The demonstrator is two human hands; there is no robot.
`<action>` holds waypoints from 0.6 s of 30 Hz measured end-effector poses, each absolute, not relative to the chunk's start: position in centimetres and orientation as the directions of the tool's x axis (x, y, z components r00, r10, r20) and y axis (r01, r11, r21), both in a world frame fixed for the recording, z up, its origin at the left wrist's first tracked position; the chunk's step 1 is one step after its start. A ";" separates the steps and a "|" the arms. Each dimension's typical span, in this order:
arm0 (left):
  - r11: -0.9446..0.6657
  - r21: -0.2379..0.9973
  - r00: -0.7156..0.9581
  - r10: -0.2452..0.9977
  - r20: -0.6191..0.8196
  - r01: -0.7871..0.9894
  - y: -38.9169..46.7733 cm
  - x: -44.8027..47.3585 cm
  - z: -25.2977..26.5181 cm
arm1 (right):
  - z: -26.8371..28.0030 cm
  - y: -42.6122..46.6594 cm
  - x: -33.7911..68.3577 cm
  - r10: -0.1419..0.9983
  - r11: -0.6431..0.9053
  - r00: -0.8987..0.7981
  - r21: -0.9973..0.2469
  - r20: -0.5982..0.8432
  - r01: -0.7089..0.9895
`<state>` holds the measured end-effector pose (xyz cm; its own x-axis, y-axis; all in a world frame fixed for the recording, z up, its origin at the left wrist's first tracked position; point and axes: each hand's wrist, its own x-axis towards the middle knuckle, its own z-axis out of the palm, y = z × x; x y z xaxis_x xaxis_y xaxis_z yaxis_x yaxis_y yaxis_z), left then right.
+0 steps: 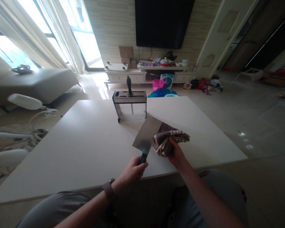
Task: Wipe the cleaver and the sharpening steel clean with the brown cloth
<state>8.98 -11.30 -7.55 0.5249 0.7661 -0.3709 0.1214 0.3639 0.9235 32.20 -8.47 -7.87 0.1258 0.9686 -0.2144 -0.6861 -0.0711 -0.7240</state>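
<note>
My left hand is wrapped round the dark handle of a cleaver, whose broad metal blade points up and away over the table. In my right hand is a bunched brown-and-cream cloth. The cloth lies against the right side of the blade, and part of it shows behind the blade's far corner. Beyond the blade stands a knife block with a metal top and clear sides. One black-handled tool sticks up from its top slot.
The white table spreads before me, its near edge by my knees. White chairs stand at the left. Past the far edge are a pink basket, a low cabinet with clutter, and a wall television.
</note>
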 end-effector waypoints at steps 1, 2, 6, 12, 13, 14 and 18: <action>0.368 0.923 0.517 0.773 -0.369 0.110 -11.3 9.0 -7.8 | -8.0 -8.9 31.3 0.964 -0.086 0.125 -0.721 -0.234 -0.687; 0.362 0.925 0.515 0.775 -0.366 0.113 -11.3 9.1 -8.0 | -8.1 -9.3 30.4 0.958 -0.103 0.124 -0.716 -0.258 -0.690; 0.249 0.944 0.545 0.772 -0.328 0.215 -11.8 9.3 -8.0 | -8.4 -10.6 27.5 0.947 -0.169 0.096 -0.732 -0.305 -0.660; -0.020 0.908 0.613 0.743 -0.267 0.419 -12.1 9.6 -6.9 | -8.6 -10.0 28.1 0.912 -0.135 0.182 -0.687 -0.368 -0.714; -0.019 0.894 0.621 0.726 -0.295 0.447 -12.0 9.6 -6.7 | -8.6 -9.7 28.7 0.907 -0.119 0.199 -0.679 -0.371 -0.724; -0.023 0.882 0.626 0.712 -0.317 0.471 -11.7 9.5 -6.4 | -8.5 -9.3 29.4 0.904 -0.098 0.220 -0.677 -0.367 -0.729; -0.006 0.849 0.630 0.673 -0.387 0.528 -10.1 8.0 -4.6 | -7.5 -8.1 32.2 0.905 -0.001 0.305 -0.719 -0.297 -0.695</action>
<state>8.04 -10.06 -4.64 0.6299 0.6731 -0.3875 0.5285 -0.0059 0.8489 32.23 -8.15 -7.53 0.3053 0.9049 -0.2967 -0.6955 -0.0010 -0.7185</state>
